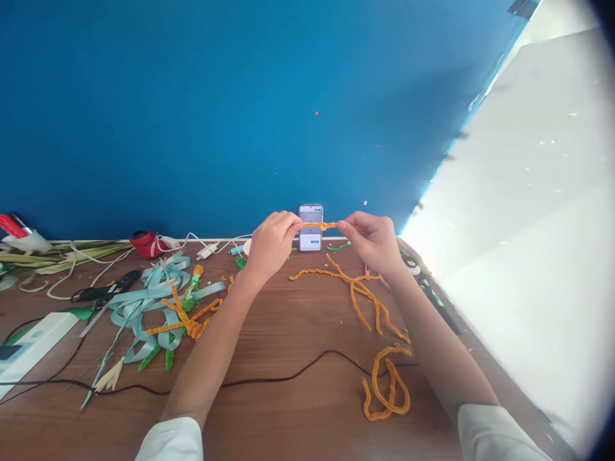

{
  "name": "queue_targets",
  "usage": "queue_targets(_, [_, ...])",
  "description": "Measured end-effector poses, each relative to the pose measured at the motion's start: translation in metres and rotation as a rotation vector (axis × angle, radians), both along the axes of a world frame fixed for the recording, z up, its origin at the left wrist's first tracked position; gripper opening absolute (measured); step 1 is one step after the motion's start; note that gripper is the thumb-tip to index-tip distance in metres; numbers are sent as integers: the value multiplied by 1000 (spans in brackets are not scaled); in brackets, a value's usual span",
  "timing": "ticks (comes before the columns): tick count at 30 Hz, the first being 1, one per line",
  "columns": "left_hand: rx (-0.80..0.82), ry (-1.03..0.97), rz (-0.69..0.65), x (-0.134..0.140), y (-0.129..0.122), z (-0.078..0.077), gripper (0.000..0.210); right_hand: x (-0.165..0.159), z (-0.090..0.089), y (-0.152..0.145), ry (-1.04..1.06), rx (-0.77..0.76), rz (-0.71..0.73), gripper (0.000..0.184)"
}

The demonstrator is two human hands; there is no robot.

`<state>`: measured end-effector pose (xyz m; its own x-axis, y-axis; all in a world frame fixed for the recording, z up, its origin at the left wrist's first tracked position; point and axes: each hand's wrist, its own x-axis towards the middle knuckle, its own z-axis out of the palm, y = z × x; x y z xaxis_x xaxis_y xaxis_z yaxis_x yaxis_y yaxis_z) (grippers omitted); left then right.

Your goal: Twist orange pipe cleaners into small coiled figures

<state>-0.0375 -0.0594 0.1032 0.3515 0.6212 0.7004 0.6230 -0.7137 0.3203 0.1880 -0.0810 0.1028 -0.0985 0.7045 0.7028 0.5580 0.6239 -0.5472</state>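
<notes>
Between my two hands an orange fuzzy craft stem [323, 226] is stretched level, with a small knot or twist at its middle. My left hand [276, 240] pinches one end and my right hand [369, 240] pinches the other, both raised above the table. Right behind the stem a phone [311, 243] leans upright on the blue wall, its screen lit. Below my right hand lies a branching bundle of orange stems [353, 280]. Nearer to me is a loosely looped orange stem [406, 397], its lower part curled on the wood.
A tangle of pale blue ribbon [139, 301] lies left, beside orange and green twisted pieces [192, 326]. A black cable [288, 378] crosses the brown table [278, 422]. A white power strip [38, 349] and a red roll [145, 244] are further left. Dark-handled tools [439, 304] lie along the right edge.
</notes>
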Motion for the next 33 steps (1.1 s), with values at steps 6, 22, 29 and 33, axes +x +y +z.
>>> queue_targets(6, [30,-267,33,4,-12,4,16,-7,9,-18,-17,125,-4,29])
queue_targets(22, [519,-134,-71,19,-35,7,10,-18,-1,-27,-303,809,-83,9])
queue_targets(29, [557,-93,-49,16,-31,5,12,-28,-3,-32,-284,710,36,10])
queue_targets(33, [490,-75,-95,17,-30,2,8,-32,-4,-32,-282,532,131,18])
